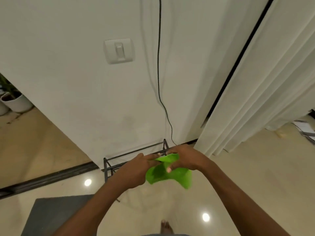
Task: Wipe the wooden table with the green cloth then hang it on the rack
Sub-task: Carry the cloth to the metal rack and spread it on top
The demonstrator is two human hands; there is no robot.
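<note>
L hand (136, 169) & R hand (185, 159) sit close together, both arms stretched fwd, each clamped on the green cloth (162, 178). L fingers pinch its top-left edge. R hand curls over the top-right, thumb pressed on the front. The cloth hangs bunched btw and below the hands, held in the air in front of the black metal rack (133, 153). Can't tell if it touches the rail.

The rack's right end is hidden behind hands & cloth. The cloth's lower edge is blurred. A bare foot (166, 227) is cut off at the bottom edge, and papers (305, 128) at the right edge are hard to make out.

The rack stands on the glossy floor (238, 184) against the white wall (68, 82). A black cable (158, 65) runs down the wall behind it, w/ a light switch (119, 51) higher up and a curtain (264, 91) to the right. A dark mat (56, 215) lies at the floor's lower-left corner. White pots (16, 103) at the left edge hold soil & green plants, partly cropped.
</note>
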